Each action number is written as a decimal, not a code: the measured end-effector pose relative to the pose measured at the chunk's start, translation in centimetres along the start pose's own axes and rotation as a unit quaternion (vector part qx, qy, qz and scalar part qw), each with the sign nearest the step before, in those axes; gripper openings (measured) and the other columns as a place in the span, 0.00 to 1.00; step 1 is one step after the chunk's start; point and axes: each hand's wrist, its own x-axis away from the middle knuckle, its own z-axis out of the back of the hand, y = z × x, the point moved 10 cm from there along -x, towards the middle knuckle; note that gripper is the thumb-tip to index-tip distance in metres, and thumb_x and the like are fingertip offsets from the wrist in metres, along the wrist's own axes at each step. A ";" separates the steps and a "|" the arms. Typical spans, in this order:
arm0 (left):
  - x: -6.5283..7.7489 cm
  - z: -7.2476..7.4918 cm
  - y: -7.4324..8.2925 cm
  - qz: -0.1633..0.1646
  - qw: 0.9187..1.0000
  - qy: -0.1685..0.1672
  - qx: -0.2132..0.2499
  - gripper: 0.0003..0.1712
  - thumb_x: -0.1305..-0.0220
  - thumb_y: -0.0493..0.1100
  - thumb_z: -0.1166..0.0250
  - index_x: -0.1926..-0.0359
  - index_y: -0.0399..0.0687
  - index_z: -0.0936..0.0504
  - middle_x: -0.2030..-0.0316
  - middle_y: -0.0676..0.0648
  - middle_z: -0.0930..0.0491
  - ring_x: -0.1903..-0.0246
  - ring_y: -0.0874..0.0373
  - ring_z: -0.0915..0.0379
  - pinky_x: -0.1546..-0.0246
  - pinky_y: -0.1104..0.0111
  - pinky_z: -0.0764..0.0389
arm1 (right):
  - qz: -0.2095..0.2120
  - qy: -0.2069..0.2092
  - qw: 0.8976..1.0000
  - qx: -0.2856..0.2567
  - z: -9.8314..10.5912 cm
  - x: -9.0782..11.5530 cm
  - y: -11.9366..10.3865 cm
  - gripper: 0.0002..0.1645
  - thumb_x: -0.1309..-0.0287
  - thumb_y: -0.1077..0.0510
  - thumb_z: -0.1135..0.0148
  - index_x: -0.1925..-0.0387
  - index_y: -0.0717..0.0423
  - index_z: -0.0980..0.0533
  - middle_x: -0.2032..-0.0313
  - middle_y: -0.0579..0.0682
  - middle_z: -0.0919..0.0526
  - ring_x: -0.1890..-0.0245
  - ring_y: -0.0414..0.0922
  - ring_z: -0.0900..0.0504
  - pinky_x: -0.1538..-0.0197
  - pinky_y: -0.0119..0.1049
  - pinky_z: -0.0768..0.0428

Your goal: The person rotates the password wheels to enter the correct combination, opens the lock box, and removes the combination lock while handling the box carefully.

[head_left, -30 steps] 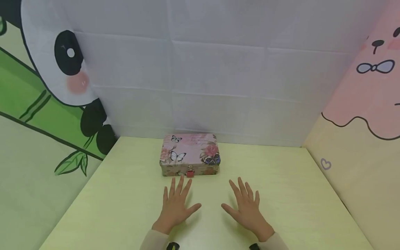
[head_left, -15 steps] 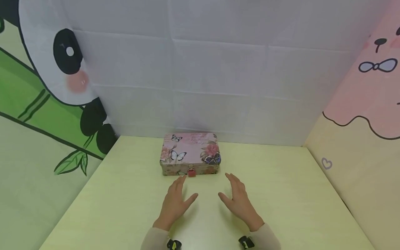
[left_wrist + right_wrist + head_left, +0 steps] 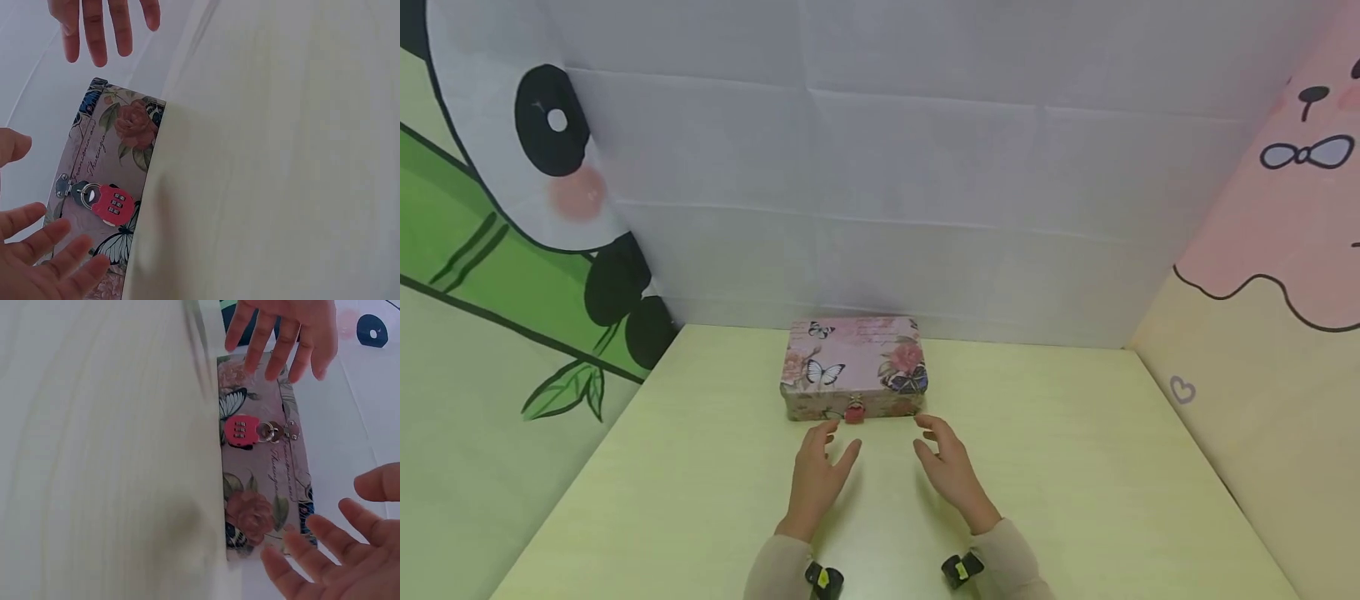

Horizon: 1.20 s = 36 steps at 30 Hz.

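Observation:
A pink box [image 3: 857,358] printed with butterflies and roses lies on the table, its lid down. From the clasp on its front hangs a small red combination padlock [image 3: 854,412], whose number dials show in the left wrist view on the padlock [image 3: 116,206]. My left hand [image 3: 816,479] is just in front of the box's left part, fingers spread and slightly bent, holding nothing. Level with it, my right hand [image 3: 951,471] hovers off the box's front right corner, its fingers loosely bent around nothing. Both palms face inward.
The pale yellow table [image 3: 1075,450] runs back to a creased white cloth wall [image 3: 925,167]. A panda-and-bamboo print [image 3: 512,233] covers the left side wall, a pink bear print [image 3: 1277,225] the right. A black camera strap [image 3: 824,578] is on the left wrist.
Both hands have moved forward and closer together, towards the box's front. Their spread fingers have turned inward and bent a little. The box and padlock have stayed in place.

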 end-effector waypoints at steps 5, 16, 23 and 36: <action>-0.7 -0.2 -0.5 0.011 0.999 0.008 0.042 0.24 0.34 0.41 0.33 0.43 0.32 0.25 0.48 0.35 0.24 0.50 0.37 0.24 0.54 0.48 0.20 | -0.009 0.023 0.999 -0.048 -0.5 -0.8 0.3 0.17 0.28 0.63 0.49 0.42 0.64 0.27 0.46 0.63 0.21 0.49 0.58 0.21 0.52 0.50 0.21; -2.1 -1.1 -1.6 0.051 0.995 0.012 0.089 0.20 0.34 0.38 0.35 0.46 0.30 0.24 0.50 0.33 0.22 0.52 0.37 0.22 0.53 0.49 0.20 | -0.087 0.016 0.984 -0.153 -3.0 -2.0 2.6 0.19 0.27 0.62 0.50 0.43 0.71 0.29 0.49 0.67 0.21 0.52 0.61 0.20 0.61 0.44 0.20; -2.6 -1.6 -2.8 0.096 0.990 0.010 0.102 0.20 0.34 0.38 0.35 0.46 0.28 0.24 0.48 0.31 0.23 0.50 0.37 0.23 0.51 0.50 0.21 | -0.120 -0.004 0.973 -0.198 -4.9 -3.0 3.6 0.21 0.26 0.61 0.51 0.41 0.74 0.30 0.47 0.69 0.22 0.50 0.61 0.20 0.56 0.46 0.18; -3.8 -2.3 -4.6 0.143 0.981 0.033 0.127 0.18 0.35 0.37 0.36 0.48 0.28 0.23 0.50 0.31 0.20 0.50 0.38 0.21 0.52 0.53 0.20 | -0.127 -0.025 0.964 -0.232 -5.9 -4.1 0.7 0.22 0.29 0.67 0.53 0.40 0.80 0.34 0.42 0.74 0.28 0.44 0.68 0.26 0.50 0.53 0.20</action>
